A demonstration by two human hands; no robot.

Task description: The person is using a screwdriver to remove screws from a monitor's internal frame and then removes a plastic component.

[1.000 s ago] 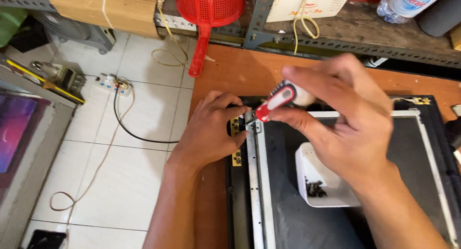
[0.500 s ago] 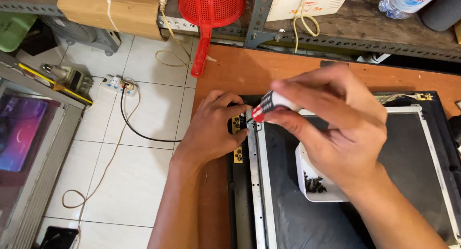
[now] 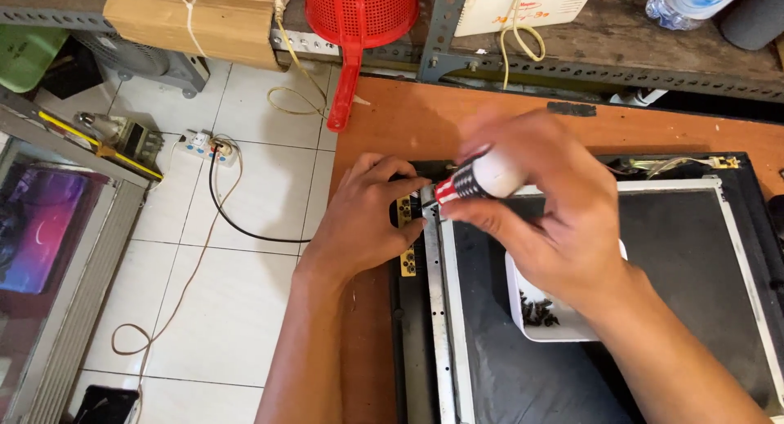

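Since the earlier frame the screwdriver [image 3: 478, 179] has tipped flatter, its red-and-black collar nearer the panel's corner. The right hand [image 3: 543, 207] is closed around its white handle; the left hand [image 3: 367, 220] presses flat, fingers spread narrowly, on the dark frame beside the tip. The opened display panel [image 3: 653, 252] lies on an orange-brown wooden desk [image 3: 400, 118], a white dish of dark screws [image 3: 543, 314] on it. Left, white floor tiles [image 3: 229, 310] carry a power strip [image 3: 208, 146] and cables; a red strainer [image 3: 359, 15] hangs from the metal shelf behind.
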